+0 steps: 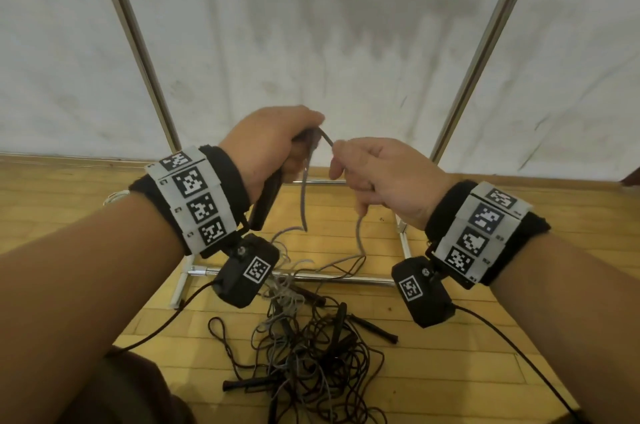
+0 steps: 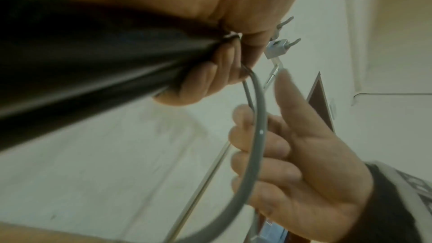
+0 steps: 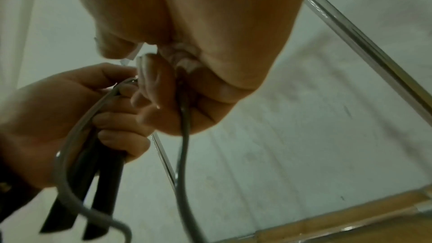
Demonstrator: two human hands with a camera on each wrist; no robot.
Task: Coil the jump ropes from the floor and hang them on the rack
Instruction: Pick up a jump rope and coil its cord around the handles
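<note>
Left hand: our left hand (image 1: 273, 146) is curled tight round two black plastic jump-rope handles (image 1: 266, 202), which point down toward 7 o'clock.
Right hand: our right hand (image 1: 377, 177) pinches the thin grey jump-rope cord (image 1: 304, 202) just beside the left thumb, at 3 o'clock of it.
Cord: one loop hangs between our hands; the rest trails down to the dark tangle of ropes on the wooden floor (image 1: 311, 358), at 6 o'clock.
Rack: the metal-tube rack (image 1: 138, 42) stands behind, toward 12 o'clock.
Technique: we judge we should feed even loops into the left fist, keeping light tension so the pile does not snag.
</note>
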